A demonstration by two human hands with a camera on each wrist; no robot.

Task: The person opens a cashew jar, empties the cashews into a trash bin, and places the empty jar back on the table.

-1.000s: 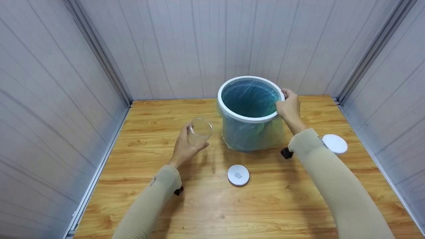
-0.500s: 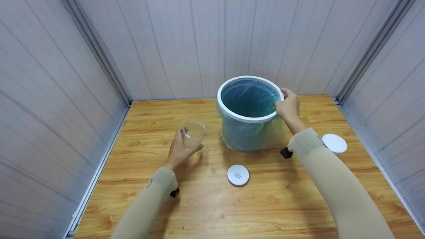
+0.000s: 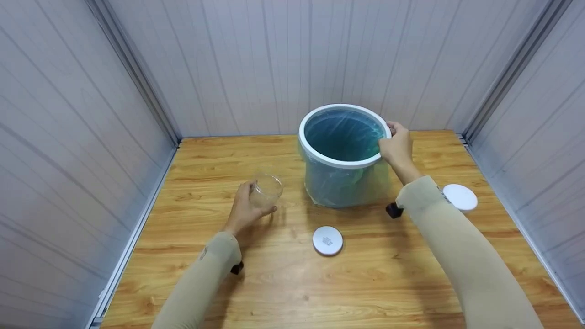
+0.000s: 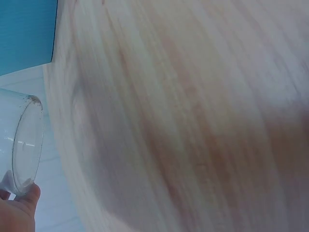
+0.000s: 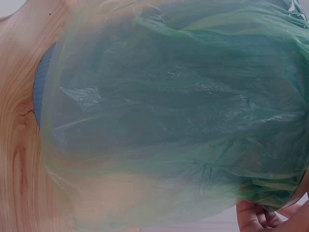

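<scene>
In the head view my left hand (image 3: 246,208) grips a clear glass cup (image 3: 266,191) by its side, left of the trash can. The left wrist view shows the cup's base (image 4: 28,140) with a fingertip (image 4: 33,194) against it, over the wooden table. My right hand (image 3: 398,148) holds the right side of the white rim (image 3: 315,155) of a blue trash can (image 3: 340,189). A thin green trash bag (image 5: 169,106) lines the can and hangs down over its outside. In the right wrist view the bag covers most of the can, and the fingers (image 5: 251,215) show below.
A small white disc (image 3: 327,241) with printing lies on the wooden table (image 3: 292,292) in front of the can. Another white round thing (image 3: 460,197) stands at the right, partly behind the right sleeve (image 3: 450,237). Panel walls (image 3: 237,68) enclose the table at the back and sides.
The left hand has moved left and lower with the glass cup, away from the trash can. My right hand keeps its place on the rim.
</scene>
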